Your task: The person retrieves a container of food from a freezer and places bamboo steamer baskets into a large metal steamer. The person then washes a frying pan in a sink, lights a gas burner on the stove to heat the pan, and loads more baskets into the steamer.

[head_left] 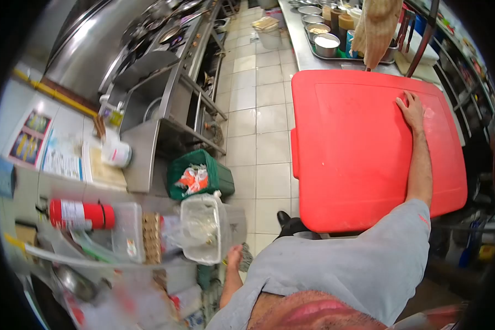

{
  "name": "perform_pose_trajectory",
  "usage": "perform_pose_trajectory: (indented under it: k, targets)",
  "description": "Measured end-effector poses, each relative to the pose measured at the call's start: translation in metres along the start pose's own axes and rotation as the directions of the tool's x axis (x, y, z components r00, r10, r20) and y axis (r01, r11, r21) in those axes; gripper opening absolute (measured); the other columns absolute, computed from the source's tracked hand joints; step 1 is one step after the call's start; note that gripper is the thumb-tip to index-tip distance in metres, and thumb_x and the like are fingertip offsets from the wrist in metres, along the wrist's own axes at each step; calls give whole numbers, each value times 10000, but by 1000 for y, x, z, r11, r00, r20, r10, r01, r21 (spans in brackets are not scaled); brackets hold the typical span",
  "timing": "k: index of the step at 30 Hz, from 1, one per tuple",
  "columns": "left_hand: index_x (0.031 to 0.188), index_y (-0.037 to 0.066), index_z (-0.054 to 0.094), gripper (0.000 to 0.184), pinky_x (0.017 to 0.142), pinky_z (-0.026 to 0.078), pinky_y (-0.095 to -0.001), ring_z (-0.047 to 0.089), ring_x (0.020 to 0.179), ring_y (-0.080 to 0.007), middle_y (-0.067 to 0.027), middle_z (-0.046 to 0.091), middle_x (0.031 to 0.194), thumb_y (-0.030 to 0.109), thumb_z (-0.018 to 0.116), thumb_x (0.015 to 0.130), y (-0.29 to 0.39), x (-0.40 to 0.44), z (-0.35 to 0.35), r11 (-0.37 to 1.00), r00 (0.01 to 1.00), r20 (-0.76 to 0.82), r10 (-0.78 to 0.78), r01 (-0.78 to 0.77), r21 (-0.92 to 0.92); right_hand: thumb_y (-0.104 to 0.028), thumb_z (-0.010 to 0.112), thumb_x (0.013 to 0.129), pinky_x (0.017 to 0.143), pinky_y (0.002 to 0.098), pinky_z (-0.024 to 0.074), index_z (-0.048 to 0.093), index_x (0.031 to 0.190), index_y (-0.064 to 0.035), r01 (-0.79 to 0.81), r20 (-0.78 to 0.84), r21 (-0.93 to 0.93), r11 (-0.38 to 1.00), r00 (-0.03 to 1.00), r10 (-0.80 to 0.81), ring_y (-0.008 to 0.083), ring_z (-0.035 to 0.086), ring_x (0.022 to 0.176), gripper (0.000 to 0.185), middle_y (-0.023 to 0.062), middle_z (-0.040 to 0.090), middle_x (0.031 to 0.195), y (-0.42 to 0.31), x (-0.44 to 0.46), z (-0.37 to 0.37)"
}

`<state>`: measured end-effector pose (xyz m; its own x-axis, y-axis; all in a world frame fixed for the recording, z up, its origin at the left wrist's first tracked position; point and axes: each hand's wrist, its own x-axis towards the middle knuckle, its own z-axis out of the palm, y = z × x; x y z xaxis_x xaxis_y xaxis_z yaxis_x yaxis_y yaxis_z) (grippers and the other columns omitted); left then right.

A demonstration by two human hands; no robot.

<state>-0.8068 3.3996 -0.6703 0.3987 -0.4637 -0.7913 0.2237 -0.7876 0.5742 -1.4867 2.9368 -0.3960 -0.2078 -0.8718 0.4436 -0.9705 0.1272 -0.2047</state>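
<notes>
A large red plastic lid [357, 154] lies flat at waist height on my right. On its upper right part rests my right hand [411, 110], fingers spread and a little bent, holding nothing. My left hand [234, 257] hangs low at my left side, beside a translucent plastic bin [223, 231]. It is small and foreshortened, so its fingers do not show clearly, and I cannot tell whether it touches the bin. Pale, hard-to-make-out contents lie inside the bin. Grey mop-like strands [247, 259] show just right of that hand.
A green bin [223, 176] with wrappers stands beyond the translucent one. Along the left run a steel sink [135, 115] and a cooking range with pans. A fire extinguisher [82, 214] and egg trays [152, 238] sit lower left. Metal containers [327, 46] stand on the counter ahead.
</notes>
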Motion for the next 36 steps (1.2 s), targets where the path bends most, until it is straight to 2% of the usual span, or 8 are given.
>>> perform_pose_trajectory:
  k: [7,15,17,26,30,32,33,36]
  targets:
    - [1159,-10,528,487,522,434,-272,555,683,-159,-79,608,875,251,649,766,125,90,-52,758,976,219,-14,-132,638,-420,607,785,960,421,347,563,1171,-118,-45,-20,-35,998,999,44,303,436,1159,492,150,468,1248,-8,-19,-7]
    - [1216,114,507,441,668,430,-351,506,788,-159,-39,580,1062,272,618,820,358,294,-20,866,954,269,129,-241,438,-309,671,758,968,362,362,552,1168,-38,-350,-69,157,923,929,364,273,466,1145,505,154,494,1232,-1,-18,9]
    - [1216,117,509,438,655,430,-333,504,796,-150,-27,573,1074,265,621,819,418,317,0,879,940,296,169,-280,386,-261,688,750,920,346,405,544,1168,-11,-606,73,465,646,753,654,260,507,1097,507,154,525,1183,-4,0,17]
    - [1139,-18,541,395,760,455,-261,567,883,-143,-81,610,1024,175,637,809,657,448,74,861,853,428,300,-435,263,-182,690,752,714,272,444,576,1142,-51,-98,-482,299,949,843,239,145,504,789,427,78,523,968,-244,202,20]
    - [1119,65,548,359,460,360,-238,476,608,-88,20,538,768,234,619,811,697,521,100,812,853,384,353,-483,327,-138,669,758,662,245,440,597,1110,-64,42,-467,267,963,879,91,123,500,712,367,60,530,924,-337,309,69]
    - [1069,66,579,328,484,381,-261,485,631,-102,2,547,777,254,619,804,696,565,103,781,853,358,380,-503,370,-133,670,753,656,257,446,605,1088,-69,111,-410,301,947,912,24,134,515,698,348,64,534,920,-370,362,107]
    - [1055,10,588,326,753,459,-331,577,848,-201,-90,622,946,157,630,768,702,575,102,798,900,353,257,-404,448,-129,671,750,655,262,450,609,1076,-69,123,-369,344,931,929,14,140,523,697,337,69,536,925,-382,392,129]
    - [1028,19,595,304,712,465,-319,585,812,-194,-88,629,891,189,649,781,699,589,106,865,925,326,193,-317,389,-99,669,735,692,307,470,597,1063,-65,152,-228,407,901,972,-60,186,564,737,338,94,527,928,-410,481,205]
